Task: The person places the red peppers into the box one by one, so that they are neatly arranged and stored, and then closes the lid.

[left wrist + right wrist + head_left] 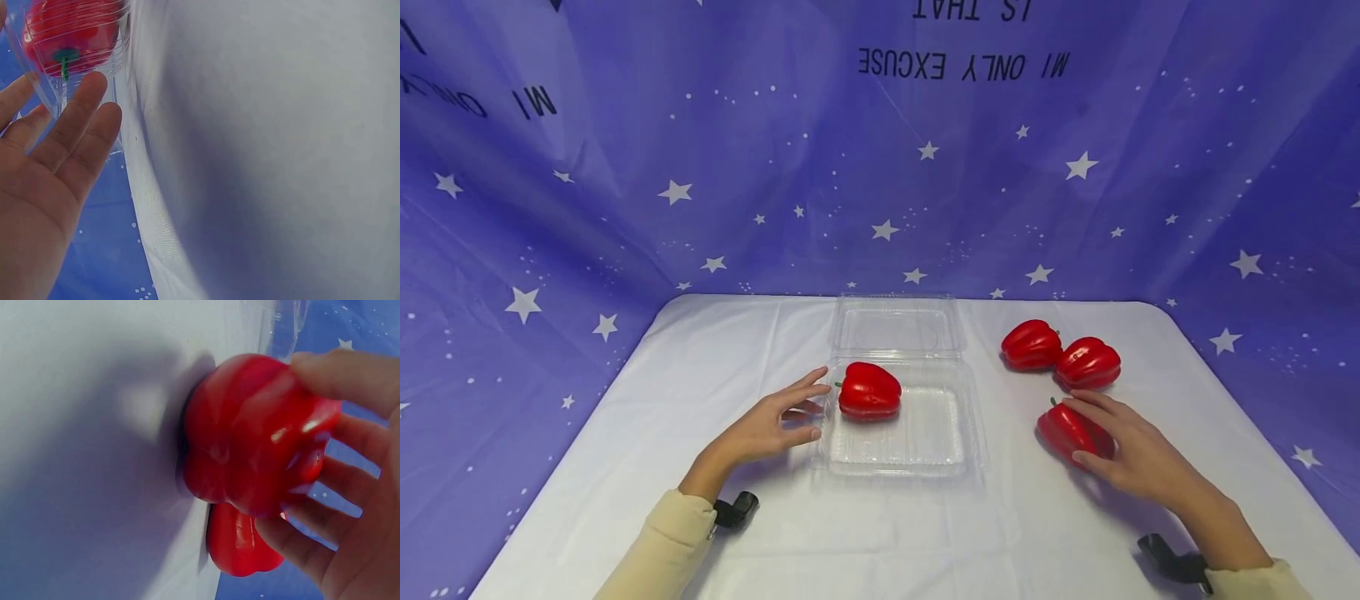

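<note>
Clearly, the right hand [1138, 450] grips a red pepper [1063, 431] on the tabletop [1000, 533], thumb against its near side, slightly parted fingers curved over its far side. Glossy and deep red, with rounded lobes, creases between them and bright highlights, it lies on its side beneath those fingers. Its green stem shows just left of the fingertips, pointing away from the person and a little leftward; the long axis slants from there back toward the palm. A second pepper [1087, 363] sits just beyond the right fingertips, a third pepper [1031, 345] past it to the left. The left hand [767, 427] has its fingers spread, their tips beside the left wall of a clear plastic container [928, 433]. Inside, near those tips, lies a fourth pepper [869, 392], stem toward them, long axis crosswise.
</note>
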The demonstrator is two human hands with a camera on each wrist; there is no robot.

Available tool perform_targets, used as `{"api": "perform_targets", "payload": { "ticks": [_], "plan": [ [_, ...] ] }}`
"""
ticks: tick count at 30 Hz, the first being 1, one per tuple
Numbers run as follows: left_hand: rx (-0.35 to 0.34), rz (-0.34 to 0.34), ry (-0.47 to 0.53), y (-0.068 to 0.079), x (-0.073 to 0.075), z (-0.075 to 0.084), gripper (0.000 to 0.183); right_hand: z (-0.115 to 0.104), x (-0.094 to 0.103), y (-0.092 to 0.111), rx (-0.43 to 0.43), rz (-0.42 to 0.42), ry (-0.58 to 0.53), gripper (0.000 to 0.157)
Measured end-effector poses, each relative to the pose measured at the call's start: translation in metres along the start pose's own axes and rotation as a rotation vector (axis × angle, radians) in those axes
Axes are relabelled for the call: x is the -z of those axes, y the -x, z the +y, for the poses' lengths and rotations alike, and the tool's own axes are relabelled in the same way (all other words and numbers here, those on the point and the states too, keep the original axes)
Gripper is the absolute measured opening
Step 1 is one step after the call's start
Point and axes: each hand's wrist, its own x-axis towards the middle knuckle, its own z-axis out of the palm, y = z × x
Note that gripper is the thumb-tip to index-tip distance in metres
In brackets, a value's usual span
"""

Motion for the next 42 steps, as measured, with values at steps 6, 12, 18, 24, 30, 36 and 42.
{"api": "perform_targets", "payload": {
  "ticks": [6,12,18,24,30,36,42],
  "plan": [
    [-0.006,-0.001,-0.006,0.001,0.001,-0.003,0.062,0.001,-0.004,0.001,0.012,0.020,0.003,0.082],
    [0.002,0.003,-0.006,0.001,0.000,-0.001,0.063,0.003,-0.006,0.001,0.029,0.039,-0.002,0.083],
    [0.007,0.007,-0.020,-0.001,0.001,0.001,0.063,0.000,-0.008,0.003,0.155,0.137,-0.010,0.078],
    [0.005,0.000,-0.023,-0.004,-0.001,0.000,0.063,-0.006,-0.004,0.009,0.201,0.222,0.059,0.084],
    [0.023,0.004,-0.015,0.000,-0.001,-0.001,0.063,-0.016,-0.003,0.008,0.255,0.241,0.073,0.087],
    [0.021,0.011,-0.023,0.000,0.000,-0.001,0.064,-0.025,0.001,0.007,0.275,0.247,0.077,0.088],
    [0.028,0.012,-0.011,0.001,0.000,-0.001,0.063,-0.042,0.008,0.006,0.353,0.267,0.045,0.092]
  ]
}}
